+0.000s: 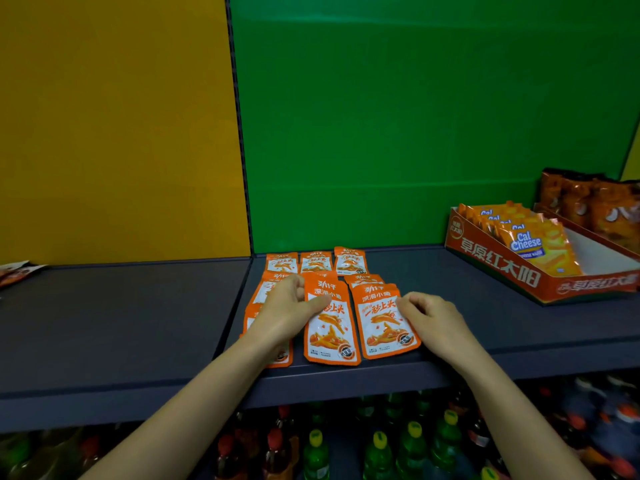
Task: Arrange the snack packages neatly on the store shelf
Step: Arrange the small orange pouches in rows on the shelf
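Several orange-and-white snack packets lie flat in rows on the dark grey shelf (467,306). Three small ones sit at the back (316,262). At the front, the middle packet (330,337) lies under the thumb of my left hand (289,308), which also covers the left-hand packets (282,356). The right front packet (382,327) is tilted slightly, and my right hand (429,315) touches its right edge with curled fingertips. More packets show behind the front row, partly hidden.
A red cardboard display box (498,268) with Cal Cheese wafer packs stands at the right. Brown snack bags (595,202) sit behind it. A few packets (15,271) lie at the far left. Bottles (381,445) fill the shelf below.
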A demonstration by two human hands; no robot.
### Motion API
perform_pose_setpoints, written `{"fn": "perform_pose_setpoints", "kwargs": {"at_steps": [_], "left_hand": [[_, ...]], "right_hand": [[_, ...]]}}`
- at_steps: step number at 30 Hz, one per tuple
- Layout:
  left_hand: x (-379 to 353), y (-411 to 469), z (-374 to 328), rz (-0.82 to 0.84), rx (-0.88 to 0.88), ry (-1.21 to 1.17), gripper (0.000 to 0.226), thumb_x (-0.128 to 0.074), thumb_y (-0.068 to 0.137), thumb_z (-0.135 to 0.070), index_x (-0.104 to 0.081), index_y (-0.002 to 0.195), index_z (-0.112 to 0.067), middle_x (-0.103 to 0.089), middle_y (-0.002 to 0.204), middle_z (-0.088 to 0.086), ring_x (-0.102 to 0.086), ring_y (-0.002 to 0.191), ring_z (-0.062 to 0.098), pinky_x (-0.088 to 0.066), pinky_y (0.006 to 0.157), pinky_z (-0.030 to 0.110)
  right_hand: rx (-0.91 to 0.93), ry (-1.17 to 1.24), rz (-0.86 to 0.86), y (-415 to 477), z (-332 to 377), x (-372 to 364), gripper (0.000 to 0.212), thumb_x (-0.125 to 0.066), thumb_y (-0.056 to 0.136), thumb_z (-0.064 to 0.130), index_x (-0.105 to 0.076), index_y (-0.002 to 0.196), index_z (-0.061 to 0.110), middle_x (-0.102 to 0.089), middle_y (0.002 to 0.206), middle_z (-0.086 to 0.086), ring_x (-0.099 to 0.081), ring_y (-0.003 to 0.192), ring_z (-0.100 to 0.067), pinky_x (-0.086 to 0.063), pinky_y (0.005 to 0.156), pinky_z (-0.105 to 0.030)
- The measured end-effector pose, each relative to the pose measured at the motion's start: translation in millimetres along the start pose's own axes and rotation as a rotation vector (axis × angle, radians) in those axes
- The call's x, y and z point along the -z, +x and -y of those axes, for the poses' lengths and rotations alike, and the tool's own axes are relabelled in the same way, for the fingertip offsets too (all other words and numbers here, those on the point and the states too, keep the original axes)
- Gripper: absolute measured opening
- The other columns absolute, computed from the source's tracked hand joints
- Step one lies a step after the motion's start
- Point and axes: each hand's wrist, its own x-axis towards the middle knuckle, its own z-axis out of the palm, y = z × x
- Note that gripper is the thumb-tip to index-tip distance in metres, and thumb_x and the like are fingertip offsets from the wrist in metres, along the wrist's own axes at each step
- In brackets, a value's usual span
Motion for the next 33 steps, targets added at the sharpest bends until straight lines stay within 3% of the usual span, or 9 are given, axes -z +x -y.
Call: {"fn": "perform_pose_setpoints", "kwargs": {"at_steps": [4,6,10,13,18,22,27,30,33], "left_hand": [[-2,8,4,-0.101,-0.077,0.304,0.030,-0.066,0.085,-0.029,-0.049,0.098,-0.007,-0.068,0.100,0.019,-0.068,0.089,0.028,-0.054,0.076,0.039],[-3,10,5,-0.135,-0.117,0.432,0.037,-0.065,0.084,-0.035,-0.051,0.104,-0.007,-0.065,0.085,0.007,-0.064,0.084,0.021,-0.051,0.068,0.034],[-4,11,6,-0.183,-0.194,0.666,0.032,-0.060,0.086,-0.042,-0.043,0.081,-0.016,-0.046,0.065,-0.005,-0.048,0.069,0.017,-0.032,0.055,0.028],[-3,12,7,-0.224,-0.206,0.830,0.040,-0.053,0.087,-0.051,-0.036,0.070,-0.020,-0.045,0.067,-0.006,-0.048,0.072,0.017,-0.034,0.060,0.029],[-3,13,6,-0.235,-0.240,1.102,0.051,-0.044,0.087,-0.060,-0.056,0.081,-0.011,-0.065,0.083,0.004,-0.061,0.081,0.022,-0.043,0.071,0.031],[-3,12,4,-0.217,-0.227,1.286,0.053,-0.037,0.089,-0.062,-0.051,0.076,-0.013,-0.059,0.080,0.003,-0.060,0.083,0.022,-0.042,0.079,0.032],[-4,11,3,-0.235,-0.236,1.352,0.052,-0.038,0.088,-0.063,-0.046,0.070,-0.015,-0.050,0.070,0.000,-0.054,0.074,0.020,-0.038,0.075,0.031],[3,8,1,-0.296,-0.289,1.313,0.044,-0.037,0.092,-0.056,-0.053,0.088,-0.014,-0.061,0.083,0.004,-0.057,0.081,0.023,-0.037,0.078,0.032],[25,5,3,-0.378,-0.380,1.231,0.035,-0.036,0.095,-0.045,-0.055,0.101,-0.016,-0.066,0.096,0.003,-0.060,0.094,0.023,-0.037,0.084,0.032]], "right_hand": [[0.034,-0.082,-0.014,2,-4,0,0.040,-0.041,0.097,0.036,-0.064,0.086,0.004,-0.069,0.077,0.001,-0.064,0.073,-0.012,-0.039,0.058,-0.024],[0.050,-0.121,-0.035,4,-6,-1,0.041,-0.041,0.097,0.036,-0.063,0.086,0.003,-0.070,0.080,-0.002,-0.064,0.075,-0.014,-0.038,0.058,-0.023],[0.080,-0.199,-0.053,6,-10,-4,0.043,-0.041,0.097,0.036,-0.062,0.085,0.000,-0.068,0.081,-0.004,-0.060,0.071,-0.014,-0.035,0.054,-0.020],[0.092,-0.245,-0.055,8,-11,-3,0.043,-0.042,0.097,0.036,-0.059,0.081,0.000,-0.064,0.079,-0.003,-0.057,0.072,-0.015,-0.033,0.055,-0.019],[0.078,-0.270,-0.041,8,-7,-1,0.040,-0.044,0.096,0.036,-0.059,0.079,0.004,-0.065,0.084,-0.005,-0.054,0.073,-0.015,-0.033,0.055,-0.022],[0.055,-0.275,-0.015,8,-5,0,0.039,-0.045,0.095,0.036,-0.062,0.082,0.003,-0.065,0.086,-0.003,-0.056,0.076,-0.014,-0.034,0.057,-0.023],[0.026,-0.269,-0.021,10,-4,1,0.031,-0.050,0.093,0.036,-0.057,0.077,0.010,-0.060,0.082,0.002,-0.051,0.074,-0.011,-0.032,0.065,-0.026],[0.039,-0.266,-0.071,11,-1,2,0.024,-0.055,0.089,0.038,-0.056,0.081,0.015,-0.053,0.076,0.009,-0.048,0.071,-0.008,-0.028,0.054,-0.019],[0.127,-0.255,-0.132,11,14,0,0.015,-0.055,0.089,0.037,-0.057,0.089,0.022,-0.054,0.079,0.011,-0.052,0.076,-0.010,-0.034,0.057,-0.021]]}}
